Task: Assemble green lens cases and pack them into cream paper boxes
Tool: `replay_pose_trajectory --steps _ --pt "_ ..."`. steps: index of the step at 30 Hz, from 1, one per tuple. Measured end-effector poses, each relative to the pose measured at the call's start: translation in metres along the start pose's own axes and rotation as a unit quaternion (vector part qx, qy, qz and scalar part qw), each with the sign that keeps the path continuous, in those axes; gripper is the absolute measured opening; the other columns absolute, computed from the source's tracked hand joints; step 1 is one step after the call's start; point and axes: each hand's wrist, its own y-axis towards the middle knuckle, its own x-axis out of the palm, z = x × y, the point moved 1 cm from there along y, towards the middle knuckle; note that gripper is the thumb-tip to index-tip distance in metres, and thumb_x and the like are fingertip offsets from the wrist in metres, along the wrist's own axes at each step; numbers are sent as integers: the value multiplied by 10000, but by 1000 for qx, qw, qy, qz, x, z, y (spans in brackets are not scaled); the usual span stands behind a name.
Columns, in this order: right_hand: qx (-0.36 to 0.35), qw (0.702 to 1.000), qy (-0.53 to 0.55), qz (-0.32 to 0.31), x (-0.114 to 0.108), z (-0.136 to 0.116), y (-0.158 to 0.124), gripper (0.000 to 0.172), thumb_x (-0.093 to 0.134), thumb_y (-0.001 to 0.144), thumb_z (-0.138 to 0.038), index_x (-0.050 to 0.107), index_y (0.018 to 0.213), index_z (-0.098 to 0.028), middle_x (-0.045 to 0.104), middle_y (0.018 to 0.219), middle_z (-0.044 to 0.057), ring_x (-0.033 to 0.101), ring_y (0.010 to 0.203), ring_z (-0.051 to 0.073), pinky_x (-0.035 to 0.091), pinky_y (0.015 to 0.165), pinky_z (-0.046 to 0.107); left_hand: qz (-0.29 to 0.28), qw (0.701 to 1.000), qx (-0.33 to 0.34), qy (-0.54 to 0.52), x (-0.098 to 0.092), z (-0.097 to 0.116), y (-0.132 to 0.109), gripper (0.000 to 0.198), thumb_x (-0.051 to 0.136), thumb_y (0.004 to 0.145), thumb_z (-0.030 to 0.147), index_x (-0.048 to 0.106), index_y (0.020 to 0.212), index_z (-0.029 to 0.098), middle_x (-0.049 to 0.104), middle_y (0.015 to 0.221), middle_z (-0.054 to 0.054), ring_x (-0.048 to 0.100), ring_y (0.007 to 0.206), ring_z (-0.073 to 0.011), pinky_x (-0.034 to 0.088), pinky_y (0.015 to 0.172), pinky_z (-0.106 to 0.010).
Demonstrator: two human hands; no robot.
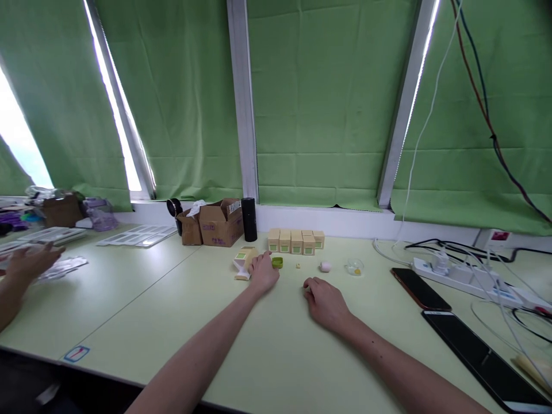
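My left hand (264, 272) reaches forward with its fingers at an opened small cardboard box (245, 260) and beside a small green container (277, 263); what its fingertips hold is too small to make out. On the table, my right hand (323, 300) rests with curled fingers, and nothing can be seen clearly in them. Between and beyond the hands lie a tiny yellowish piece (298, 265), a pale pink rounded item (325, 267) and a clear round dish (354, 267) with something yellow in it. Several small tan boxes (296, 242) stand in rows behind.
Cardboard cartons (218, 223) and a black cylinder (249, 219) stand at the back. On the right are two dark phone-like devices (421, 288) (485, 359) and a power strip (466, 277) with cables. Another person's hands (30, 264) are at far left, near white trays (138, 235).
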Motion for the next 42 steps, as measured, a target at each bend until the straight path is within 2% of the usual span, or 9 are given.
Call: replay_pose_trajectory --steps 7,11,15,17,20,25,31,37,42 --pt "-15 1000 0 4 -9 -3 -4 425 256 1091 -365 641 969 -234 698 998 68 656 939 212 414 771 297 -26 999 25 14 13 -7 22 543 710 808 311 579 1332 252 614 1427 -131 437 1410 -359 340 1097 -425" --pt "-17 1000 4 6 -10 -2 -5 474 216 1092 -344 643 922 -231 708 969 63 663 924 208 408 760 295 -16 999 30 9 14 -4 23 444 714 817 306 626 1247 241 662 1350 -129 486 1361 -364 360 1059 -424" --pt "-7 1000 12 21 -8 1 -4 314 329 1039 -223 592 1210 -229 735 1089 76 681 986 226 397 747 304 0 999 47 -14 7 2 13 472 704 825 241 584 1280 209 688 1283 -136 550 1290 -325 370 1038 -403" --pt "0 1000 14 24 -6 2 -4 361 419 993 -205 516 1339 -229 735 1140 83 685 990 235 388 723 304 8 997 75 -30 0 8 5 467 683 832 197 569 1285 212 694 1274 -119 562 1269 -292 361 1050 -389" --pt "6 999 25 40 -3 5 -3 396 482 958 -203 500 1353 -224 739 1111 78 688 943 228 378 685 296 18 992 116 -49 -9 19 -11 441 691 826 181 585 1251 235 678 1308 -92 535 1291 -281 340 1078 -396" --pt "-18 989 64 129 -3 15 -3 399 493 931 -157 501 1324 -219 720 1034 54 680 826 199 418 667 296 70 960 236 -130 -21 41 -44 399 710 813 142 608 1185 245 689 1251 -62 543 1252 -302 344 1059 -469" --pt "-104 945 126 282 -11 21 -8 432 565 924 -231 444 1338 -222 662 1214 109 676 838 197 523 625 315 85 920 335 -185 -29 52 -79 389 754 819 173 609 1171 255 708 1173 -43 575 1167 -284 374 1013 -458" --pt "-213 906 132 341 -15 15 -12 458 588 929 -179 437 1357 -240 642 1267 140 645 1155 273 595 673 348 112 901 367 -201 -31 50 -88 389 804 814 245 623 1159 241 721 1099 -43 600 1083 -264 391 988 -441" --pt "-229 893 143 360 -16 14 -13 470 576 929 -140 435 1365 -245 642 1268 145 649 1151 271 609 635 338 148 885 392 -204 -29 48 -89 458 818 818 388 630 1208 237 723 1080 -68 614 1046 -269 418 964 -445"
